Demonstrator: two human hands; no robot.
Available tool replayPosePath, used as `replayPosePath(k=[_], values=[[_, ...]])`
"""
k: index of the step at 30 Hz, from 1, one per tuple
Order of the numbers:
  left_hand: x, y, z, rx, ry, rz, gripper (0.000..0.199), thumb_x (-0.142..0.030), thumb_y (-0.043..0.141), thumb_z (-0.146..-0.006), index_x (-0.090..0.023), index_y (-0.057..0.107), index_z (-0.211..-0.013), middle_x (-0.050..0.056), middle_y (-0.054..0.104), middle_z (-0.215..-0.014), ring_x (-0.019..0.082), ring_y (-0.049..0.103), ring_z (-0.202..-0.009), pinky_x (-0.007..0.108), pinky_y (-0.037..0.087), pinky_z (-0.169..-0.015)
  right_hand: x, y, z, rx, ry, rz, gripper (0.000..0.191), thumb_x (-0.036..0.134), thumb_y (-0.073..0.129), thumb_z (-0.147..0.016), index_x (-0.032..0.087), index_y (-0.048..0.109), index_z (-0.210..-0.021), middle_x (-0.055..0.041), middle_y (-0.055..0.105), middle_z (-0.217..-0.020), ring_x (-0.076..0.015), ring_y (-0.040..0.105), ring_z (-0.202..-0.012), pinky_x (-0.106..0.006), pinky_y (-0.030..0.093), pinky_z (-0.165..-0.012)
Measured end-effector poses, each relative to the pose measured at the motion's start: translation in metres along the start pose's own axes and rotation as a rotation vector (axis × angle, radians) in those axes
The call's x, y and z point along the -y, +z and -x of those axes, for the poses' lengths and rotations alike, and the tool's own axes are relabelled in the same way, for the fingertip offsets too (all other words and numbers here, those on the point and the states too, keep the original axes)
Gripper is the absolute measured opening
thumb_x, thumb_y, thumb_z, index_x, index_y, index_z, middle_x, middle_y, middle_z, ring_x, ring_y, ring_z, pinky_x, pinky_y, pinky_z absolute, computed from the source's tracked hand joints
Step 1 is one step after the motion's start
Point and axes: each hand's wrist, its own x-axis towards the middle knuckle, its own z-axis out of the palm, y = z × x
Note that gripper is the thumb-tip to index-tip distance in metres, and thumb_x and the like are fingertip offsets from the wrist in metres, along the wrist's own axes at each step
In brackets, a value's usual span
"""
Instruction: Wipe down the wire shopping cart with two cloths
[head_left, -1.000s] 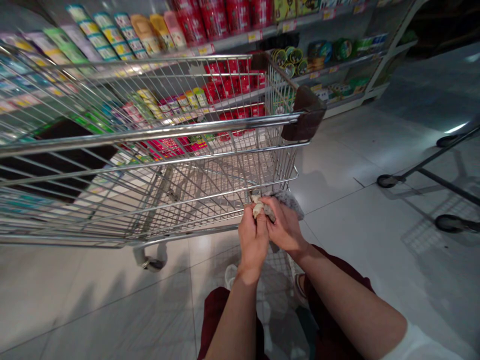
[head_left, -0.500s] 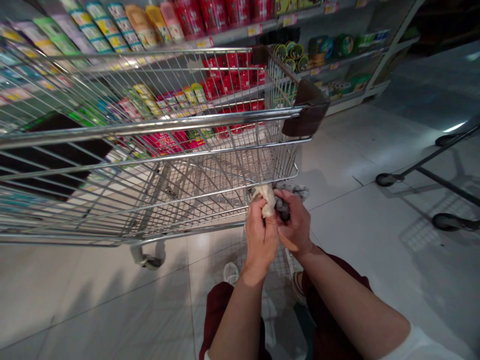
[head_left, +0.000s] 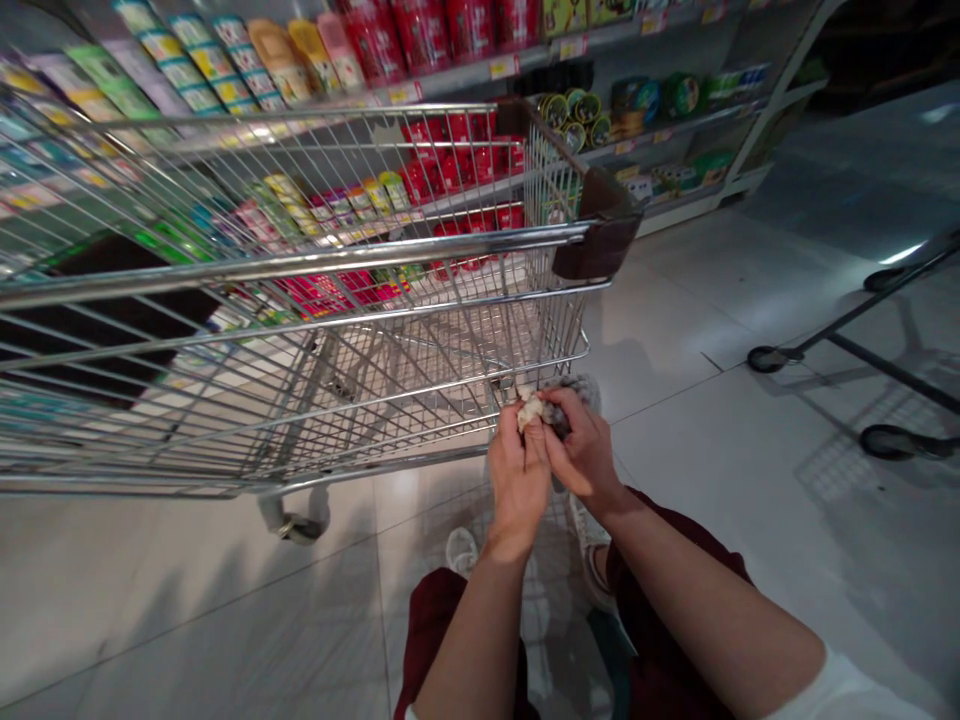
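Observation:
Both my hands meet just below the lower corner of a metal shopping cart (head_left: 420,375). My left hand (head_left: 519,475) is closed round a crumpled cream and grey cloth (head_left: 531,412). From the right, my right hand (head_left: 583,445) grips the darker grey part of the same bundle, its fingers pressed against those of my left hand. Part of the bundle is hidden by my fingers. Just beyond my right hand shows a grey, fuzzy-looking patch (head_left: 581,385); I cannot tell whether it belongs to the cloth.
Shelves (head_left: 465,75) of colourful containers and red tubs (head_left: 420,40) stand behind the cart. One cart caster (head_left: 298,527) rests on the tiled floor (head_left: 247,610). At right stands a wheeled frame (head_left: 840,335). My shoes (head_left: 592,550) are below my hands.
My hands have drawn closer together over the cloth, which is bunched smaller between my fingers. The view has shifted slightly, so the cart's corner appears a little farther left.

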Motion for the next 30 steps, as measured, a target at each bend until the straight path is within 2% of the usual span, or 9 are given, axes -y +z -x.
replayPosePath(k=[3,5,7,10,14,20,23,27,30], values=[[-0.001,0.005,0.003,-0.043,0.169,0.004,0.031,-0.044,0.038,-0.098,-0.022,0.056,-0.111,0.007,0.067,-0.105,0.021,0.062,-0.098,0.034,0.047,-0.085,0.004,-0.007,-0.002,-0.155,-0.064,-0.022,0.023,0.022,0.056,-0.083,0.024,0.059,-0.106,-0.0030,0.070,-0.097,-0.0191,0.067,-0.090,-0.032,0.053,-0.080],[-0.004,0.008,0.003,-0.019,0.270,-0.003,0.032,-0.046,0.039,-0.098,-0.022,0.056,-0.112,0.009,0.066,-0.112,0.022,0.060,-0.104,0.036,0.046,-0.090,0.003,-0.010,-0.004,-0.262,-0.086,-0.021,0.025,0.023,0.056,-0.084,0.024,0.059,-0.109,-0.0040,0.068,-0.099,-0.0202,0.066,-0.092,-0.034,0.052,-0.082],[-0.008,0.010,0.000,0.015,0.298,-0.002,0.033,-0.046,0.038,-0.098,-0.022,0.056,-0.112,0.010,0.064,-0.117,0.022,0.059,-0.108,0.037,0.045,-0.093,-0.001,-0.011,-0.006,-0.308,-0.070,-0.015,0.027,0.023,0.056,-0.084,0.023,0.059,-0.110,-0.0047,0.067,-0.099,-0.0210,0.066,-0.092,-0.035,0.052,-0.081],[-0.010,0.012,-0.005,0.068,0.258,0.031,0.034,-0.046,0.038,-0.098,-0.022,0.054,-0.116,0.010,0.063,-0.121,0.023,0.059,-0.110,0.038,0.046,-0.094,-0.007,-0.010,-0.009,-0.255,-0.025,-0.034,0.028,0.021,0.055,-0.082,0.023,0.059,-0.110,-0.0043,0.068,-0.099,-0.0208,0.065,-0.092,-0.036,0.052,-0.081],[-0.006,0.011,-0.011,0.151,0.138,0.046,0.032,-0.044,0.036,-0.098,-0.022,0.054,-0.113,0.009,0.066,-0.107,0.022,0.063,-0.101,0.037,0.047,-0.089,-0.013,-0.007,-0.010,-0.168,0.040,-0.054,0.024,0.017,0.056,-0.078,0.023,0.061,-0.100,-0.0026,0.069,-0.095,-0.0195,0.065,-0.088,-0.034,0.052,-0.080],[0.000,0.014,-0.010,0.127,0.044,0.015,0.029,-0.039,0.036,-0.099,-0.021,0.054,-0.111,0.009,0.066,-0.104,0.022,0.062,-0.101,0.038,0.046,-0.091,-0.014,-0.003,-0.005,-0.084,0.178,-0.083,0.021,0.020,0.058,-0.078,0.022,0.061,-0.098,-0.0021,0.070,-0.092,-0.0184,0.065,-0.082,-0.032,0.051,-0.079],[-0.002,0.015,-0.007,0.104,0.074,0.119,0.031,-0.044,0.037,-0.099,-0.022,0.057,-0.107,0.006,0.066,-0.100,0.019,0.062,-0.095,0.034,0.047,-0.087,-0.010,-0.003,-0.004,-0.187,0.120,-0.054,0.020,0.018,0.057,-0.077,0.022,0.061,-0.096,-0.0026,0.070,-0.092,-0.0189,0.066,-0.084,-0.032,0.051,-0.078],[-0.001,0.014,0.000,0.078,0.142,0.263,0.033,-0.046,0.039,-0.099,-0.021,0.058,-0.108,0.005,0.066,-0.101,0.017,0.061,-0.093,0.030,0.047,-0.082,-0.003,-0.007,-0.001,-0.287,-0.071,0.004,0.024,0.018,0.057,-0.078,0.023,0.062,-0.102,-0.0030,0.070,-0.093,-0.0190,0.066,-0.086,-0.032,0.052,-0.078],[0.002,0.013,0.008,-0.076,0.163,0.242,0.030,-0.045,0.044,-0.097,-0.021,0.059,-0.106,0.005,0.067,-0.097,0.018,0.061,-0.091,0.030,0.046,-0.080,0.005,-0.007,0.003,-0.256,-0.179,0.002,0.028,0.016,0.056,-0.077,0.025,0.062,-0.103,-0.0021,0.070,-0.093,-0.0187,0.067,-0.083,-0.031,0.054,-0.075]])
